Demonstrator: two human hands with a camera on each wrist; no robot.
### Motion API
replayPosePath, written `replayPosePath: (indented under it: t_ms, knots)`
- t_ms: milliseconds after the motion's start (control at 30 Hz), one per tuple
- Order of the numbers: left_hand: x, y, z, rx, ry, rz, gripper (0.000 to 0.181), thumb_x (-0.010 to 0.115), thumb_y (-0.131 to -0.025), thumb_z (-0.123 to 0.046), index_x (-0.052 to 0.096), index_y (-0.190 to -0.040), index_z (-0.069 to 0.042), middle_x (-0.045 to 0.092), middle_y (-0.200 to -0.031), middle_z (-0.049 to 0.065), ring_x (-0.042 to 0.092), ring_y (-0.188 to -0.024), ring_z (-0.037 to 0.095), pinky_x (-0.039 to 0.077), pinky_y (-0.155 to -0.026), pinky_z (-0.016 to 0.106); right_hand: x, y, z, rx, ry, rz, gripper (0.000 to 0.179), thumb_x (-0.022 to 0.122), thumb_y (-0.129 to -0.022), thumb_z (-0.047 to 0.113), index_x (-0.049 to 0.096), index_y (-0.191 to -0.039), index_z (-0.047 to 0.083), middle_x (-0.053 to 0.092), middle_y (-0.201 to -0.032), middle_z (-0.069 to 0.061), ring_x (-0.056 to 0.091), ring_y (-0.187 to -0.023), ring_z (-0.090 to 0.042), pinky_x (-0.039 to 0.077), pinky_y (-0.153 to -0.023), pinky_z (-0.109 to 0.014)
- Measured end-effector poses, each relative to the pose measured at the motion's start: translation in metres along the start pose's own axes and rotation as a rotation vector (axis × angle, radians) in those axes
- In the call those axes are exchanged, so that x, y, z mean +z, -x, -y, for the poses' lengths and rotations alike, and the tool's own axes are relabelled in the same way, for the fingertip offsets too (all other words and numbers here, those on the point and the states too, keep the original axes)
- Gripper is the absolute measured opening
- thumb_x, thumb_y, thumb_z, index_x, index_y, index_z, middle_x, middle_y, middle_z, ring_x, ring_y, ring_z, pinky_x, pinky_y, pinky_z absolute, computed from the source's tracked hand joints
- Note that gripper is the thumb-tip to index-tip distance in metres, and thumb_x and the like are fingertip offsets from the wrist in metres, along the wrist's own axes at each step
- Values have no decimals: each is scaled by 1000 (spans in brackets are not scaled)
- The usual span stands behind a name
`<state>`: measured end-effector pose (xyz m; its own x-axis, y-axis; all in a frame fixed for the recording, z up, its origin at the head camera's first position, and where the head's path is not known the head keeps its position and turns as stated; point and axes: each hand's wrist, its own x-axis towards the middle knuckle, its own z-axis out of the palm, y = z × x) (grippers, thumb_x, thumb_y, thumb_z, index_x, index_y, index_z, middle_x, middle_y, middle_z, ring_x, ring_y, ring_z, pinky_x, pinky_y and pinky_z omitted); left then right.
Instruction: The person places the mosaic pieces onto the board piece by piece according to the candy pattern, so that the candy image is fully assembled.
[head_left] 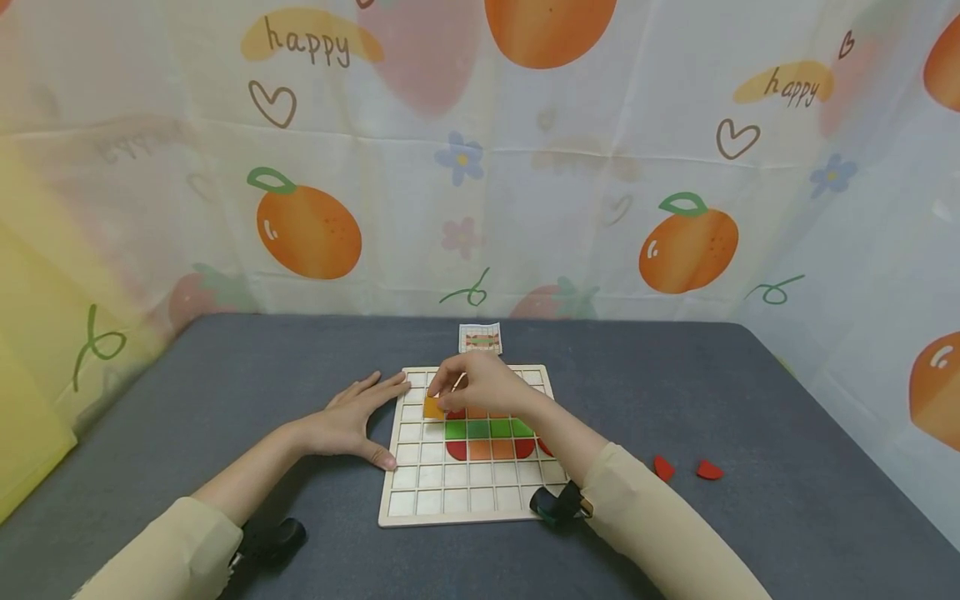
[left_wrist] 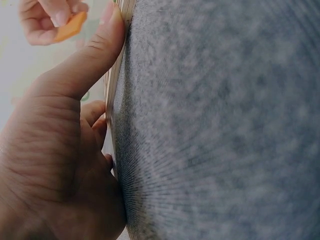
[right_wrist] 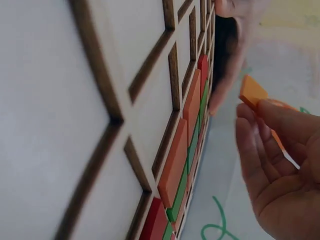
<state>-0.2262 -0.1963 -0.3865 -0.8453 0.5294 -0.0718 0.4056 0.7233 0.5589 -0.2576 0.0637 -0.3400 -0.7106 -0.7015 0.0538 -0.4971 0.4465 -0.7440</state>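
A wooden grid board (head_left: 431,476) lies on the dark table, with a row of green tiles (head_left: 477,429) across its middle. Below that row sit orange tiles (head_left: 491,450) with red rounded pieces (head_left: 457,450) at the ends; the row above is partly hidden by the right arm. My right hand (head_left: 483,385) pinches a yellow-orange square tile (head_left: 432,407) over the board's upper left cells. In the right wrist view the tile (right_wrist: 252,90) is held between thumb and fingertips, apart from the board. My left hand (head_left: 345,425) rests at the board's left edge, fingers spread, thumb touching the frame.
Behind the board lies a small printed card (head_left: 480,337) with a coloured grid pattern. Two loose red pieces, one nearer (head_left: 663,467) and one farther right (head_left: 709,470), lie to the board's right. A printed curtain (head_left: 405,208) hangs behind the table (head_left: 637,375).
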Motion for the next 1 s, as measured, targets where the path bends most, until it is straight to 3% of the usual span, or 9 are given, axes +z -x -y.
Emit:
replayPosePath:
  t_ms: [200,433,1000]
  knots:
    - [-1,1,0,-3,0,0,112,85,-67,-53,30,-156,-13,17,-167,13,4,-152,51,8,-110,78,7,-2,1,12,26,40,11,68,-90,7,75,-97,11,73,-84,-7,71,-72,-18,54,-62,-21]
    - [0,0,1,0,-3,2,112,85,-68,-54,29,-157,-14,17,-168,12,3,-152,50,8,-110,78,12,-2,0,34,88,74,11,68,-89,8,75,-96,12,73,-78,-5,64,-67,-11,49,-61,-18]
    - [0,1,0,20,11,2,112,85,-69,-52,28,-157,-12,15,-168,13,2,-152,50,6,-111,77,16,-3,-3,37,138,82,9,71,-89,8,77,-93,11,76,-82,-3,66,-72,-8,50,-65,-17]
